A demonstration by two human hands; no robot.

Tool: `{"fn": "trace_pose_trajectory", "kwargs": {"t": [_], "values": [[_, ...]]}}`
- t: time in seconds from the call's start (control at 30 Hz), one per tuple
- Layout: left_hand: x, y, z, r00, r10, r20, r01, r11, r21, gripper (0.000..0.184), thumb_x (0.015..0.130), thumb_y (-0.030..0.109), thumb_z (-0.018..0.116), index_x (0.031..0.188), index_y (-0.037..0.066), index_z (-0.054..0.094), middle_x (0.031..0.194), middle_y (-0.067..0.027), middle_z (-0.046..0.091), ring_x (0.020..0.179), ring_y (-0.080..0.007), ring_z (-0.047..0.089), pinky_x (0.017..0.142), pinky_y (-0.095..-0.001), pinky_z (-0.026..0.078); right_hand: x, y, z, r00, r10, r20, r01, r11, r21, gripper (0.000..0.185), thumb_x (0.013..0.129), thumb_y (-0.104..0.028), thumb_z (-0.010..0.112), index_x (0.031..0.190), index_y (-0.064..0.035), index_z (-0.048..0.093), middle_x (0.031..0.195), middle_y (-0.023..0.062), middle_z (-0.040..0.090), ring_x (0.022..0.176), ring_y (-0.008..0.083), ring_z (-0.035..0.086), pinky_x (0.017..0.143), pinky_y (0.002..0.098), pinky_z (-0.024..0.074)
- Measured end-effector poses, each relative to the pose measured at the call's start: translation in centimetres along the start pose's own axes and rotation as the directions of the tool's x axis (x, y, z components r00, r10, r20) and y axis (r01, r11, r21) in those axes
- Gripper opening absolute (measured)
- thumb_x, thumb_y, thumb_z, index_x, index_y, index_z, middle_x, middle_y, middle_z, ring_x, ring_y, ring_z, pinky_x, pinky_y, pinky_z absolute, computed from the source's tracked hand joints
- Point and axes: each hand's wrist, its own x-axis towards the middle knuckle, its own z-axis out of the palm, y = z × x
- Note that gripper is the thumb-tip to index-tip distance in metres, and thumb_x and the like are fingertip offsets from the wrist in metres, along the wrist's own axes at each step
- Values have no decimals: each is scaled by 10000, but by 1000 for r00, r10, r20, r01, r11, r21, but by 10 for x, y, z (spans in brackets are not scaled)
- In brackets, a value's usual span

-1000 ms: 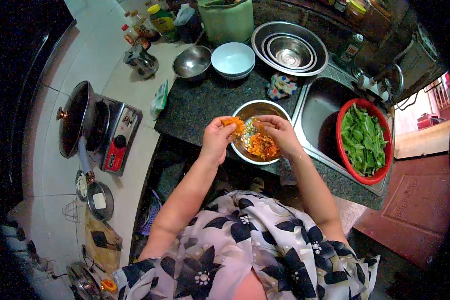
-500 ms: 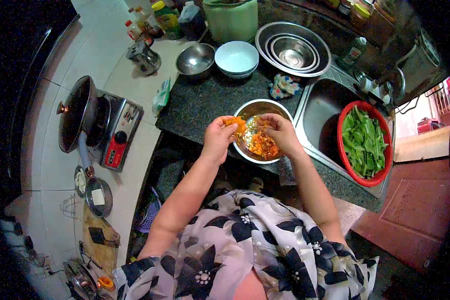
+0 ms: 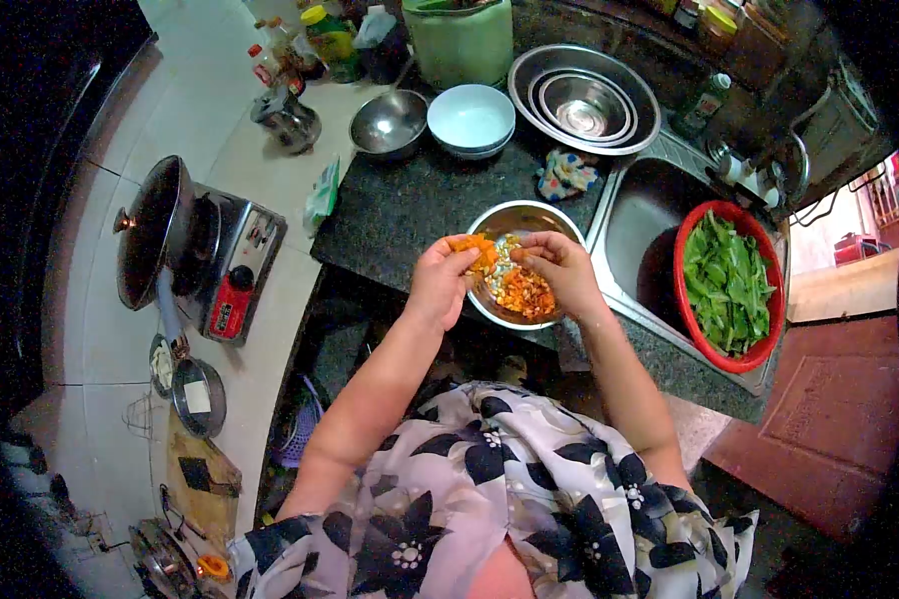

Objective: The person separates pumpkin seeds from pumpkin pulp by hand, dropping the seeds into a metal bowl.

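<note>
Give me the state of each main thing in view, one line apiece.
Left hand, closed on orange clump
Right hand, curled
Steel bowl, part-filled with orange bits
Red basket, heaped with green leaves
Pale bowls, stacked
Steel basins, nested
Patterned cloth, crumpled
Stove, lit or not unclear

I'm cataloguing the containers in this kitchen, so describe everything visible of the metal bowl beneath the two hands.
The metal bowl is round and open, with a shiny, steel-like wall and a bright rim. It sits upright on the dark speckled counter, near its front edge and left of the sink. Orange bits and some paler pieces lie inside. The left hand and right hand cover parts of its rim; whether either touches it is unclear.
</note>
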Motion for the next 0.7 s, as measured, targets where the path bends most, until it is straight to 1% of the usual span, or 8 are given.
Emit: {"fn": "trace_pose_trajectory", "kwargs": {"t": [0.1,0.2,0.23,0.27,0.33,0.4,0.53,0.7], "values": [[5,0,-5,998,-7,66,15,993,-121,190,790,0,509,979,10,499,937,-123,582,877,-237,580,792,-358,489,-11,-36,6,997,70,12,-71,950,303,215,798,30,529,1012,19,523,960,112,607,907,172,590,785,259,480],[0,4,-3,991,-22,134,52,972,-228,202,784,-5,511,986,11,501,937,-119,585,881,-242,577,809,-368,479,-7,-27,-3,988,101,113,-125,966,228,208,791,-1,557,997,17,535,942,108,610,910,167,584,786,258,472],[-1,3,-2,988,-33,150,70,966,-251,206,783,-2,517,988,12,501,937,-117,585,883,-240,575,810,-370,478,-5,-17,-2,991,127,33,-101,899,-427,208,783,-27,582,984,11,547,912,95,614,881,154,582,776,252,465],[0,3,-2,985,-43,169,88,959,-269,209,782,0,524,989,13,502,936,-116,586,885,-239,574,810,-372,478,-7,-8,-2,1000,-5,-1,4,879,-476,187,793,-41,582,972,5,555,883,74,616,818,134,579,740,241,468],[2,4,1,982,-29,189,84,953,-291,220,782,-5,535,996,14,486,945,-115,572,890,-231,568,809,-366,477,-5,-6,1,995,-95,-7,93,988,-124,163,812,-44,562,968,1,556,890,66,616,795,119,572,715,229,472],[-1,3,3,981,-14,195,70,957,-281,241,785,-21,544,1006,15,453,964,-119,542,897,-220,557,808,-350,476,-9,-16,4,1000,5,-9,-4,999,34,148,825,-48,548,967,-6,557,860,49,610,768,102,565,690,215,471],[-2,0,8,985,-21,171,54,980,-191,242,791,-16,550,1011,35,463,942,-93,546,885,-193,559,802,-320,476,-10,-17,11,990,138,-20,-131,969,210,207,792,-122,610,970,-16,592,899,41,607,832,120,556,759,245,447],[-9,-7,13,989,-49,140,50,999,-4,265,761,-27,567,1007,44,499,948,-77,559,882,-197,568,797,-320,485,-9,-16,17,999,39,-8,-37,991,130,179,771,-142,636,883,-11,585,850,34,605,793,114,557,731,245,449]]}}
